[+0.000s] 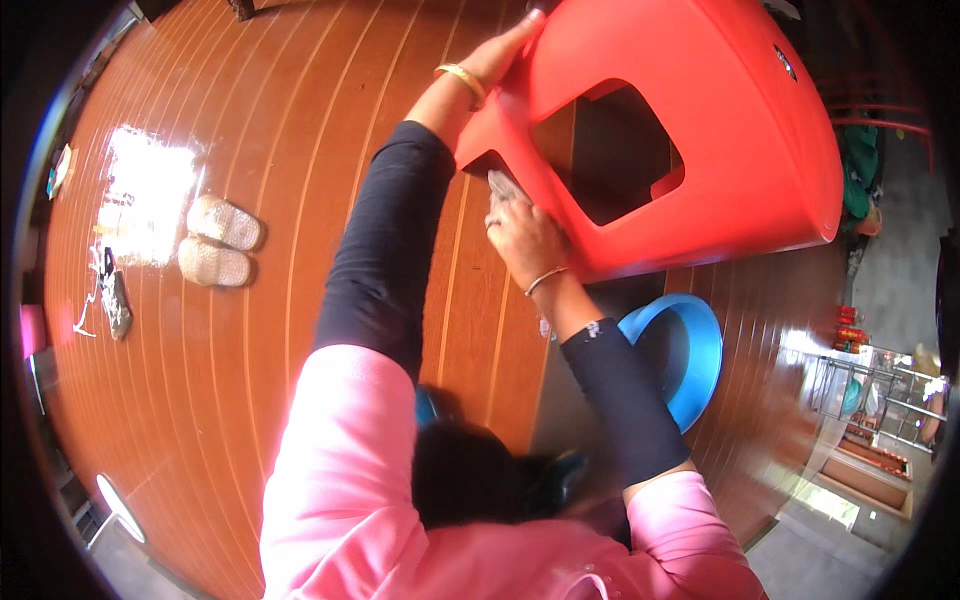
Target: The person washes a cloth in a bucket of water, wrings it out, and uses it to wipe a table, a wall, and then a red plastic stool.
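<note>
A large red plastic stool or chair (739, 142), with a rounded square opening, lies tilted at the upper right. My left hand (502, 52), with a gold bangle at the wrist, grips its left edge near the top. My right hand (529, 236) holds a crumpled greyish cloth (506, 186) against the lower left rim, beside a notch between two legs or edges. A ring and a thin bracelet show on that hand. Below the red piece, partly behind my right forearm, stands a blue plastic basin (701, 360); its contents are dark and unclear.
Glossy brown plank-patterned floor (300, 150) surrounds me. A pair of light slippers (217, 240) lies at the left, with a dark and grey object (115, 304) farther left. Metal racks (877, 397) and brown boxes (866, 480) stand at the far right.
</note>
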The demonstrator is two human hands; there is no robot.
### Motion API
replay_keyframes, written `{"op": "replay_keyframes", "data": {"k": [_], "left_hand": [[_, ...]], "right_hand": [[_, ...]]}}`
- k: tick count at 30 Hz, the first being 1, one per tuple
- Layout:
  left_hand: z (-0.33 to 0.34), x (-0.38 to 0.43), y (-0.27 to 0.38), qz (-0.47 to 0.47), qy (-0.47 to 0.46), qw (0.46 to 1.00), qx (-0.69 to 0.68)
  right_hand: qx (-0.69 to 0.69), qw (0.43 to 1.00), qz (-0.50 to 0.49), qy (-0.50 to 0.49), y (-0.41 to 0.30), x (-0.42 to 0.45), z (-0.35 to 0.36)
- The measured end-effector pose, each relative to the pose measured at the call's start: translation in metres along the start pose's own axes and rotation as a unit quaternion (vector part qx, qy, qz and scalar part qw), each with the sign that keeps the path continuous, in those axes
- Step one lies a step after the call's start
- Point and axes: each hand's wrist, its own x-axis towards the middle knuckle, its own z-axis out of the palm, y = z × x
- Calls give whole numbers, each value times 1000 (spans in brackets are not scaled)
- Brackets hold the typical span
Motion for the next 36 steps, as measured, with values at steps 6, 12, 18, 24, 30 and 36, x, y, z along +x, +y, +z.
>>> {"op": "replay_keyframes", "data": {"k": [6,12,18,24,30,36], "left_hand": [[-13,-2,-4,-49,-45,998,-13],[-12,-39,6,2,-146,982,119],[-20,-36,-14,95,-69,982,148],[-17,-82,-43,153,24,959,236],[43,-134,-61,233,158,868,409],[45,-138,-50,234,130,849,455]], "right_hand": [[199,973,110,47,-29,-29,-46],[0,987,27,158,17,-51,-92],[38,992,27,119,48,-55,-83],[-13,910,362,201,62,-67,-88],[78,856,422,289,41,-60,-79],[348,732,444,381,-5,-70,-79]]}}
